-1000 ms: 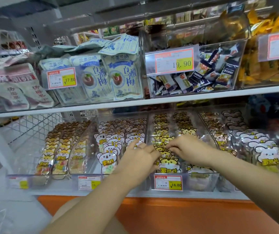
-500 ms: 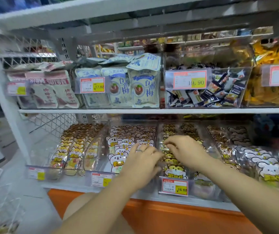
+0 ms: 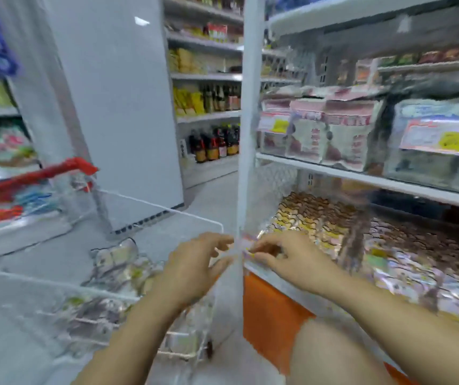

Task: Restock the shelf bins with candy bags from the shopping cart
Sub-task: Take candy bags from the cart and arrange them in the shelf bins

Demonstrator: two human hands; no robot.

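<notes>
The left hand [image 3: 195,262] hovers above the right edge of the shopping cart [image 3: 167,209], fingers spread and loose, holding nothing. Candy bags [image 3: 117,265] lie in the cart. The right hand [image 3: 289,257] is at the front left corner of the lower shelf [image 3: 261,275], fingers bent. Blur hides whether it grips anything. More bags fill the shelf bins [image 3: 320,218].
</notes>
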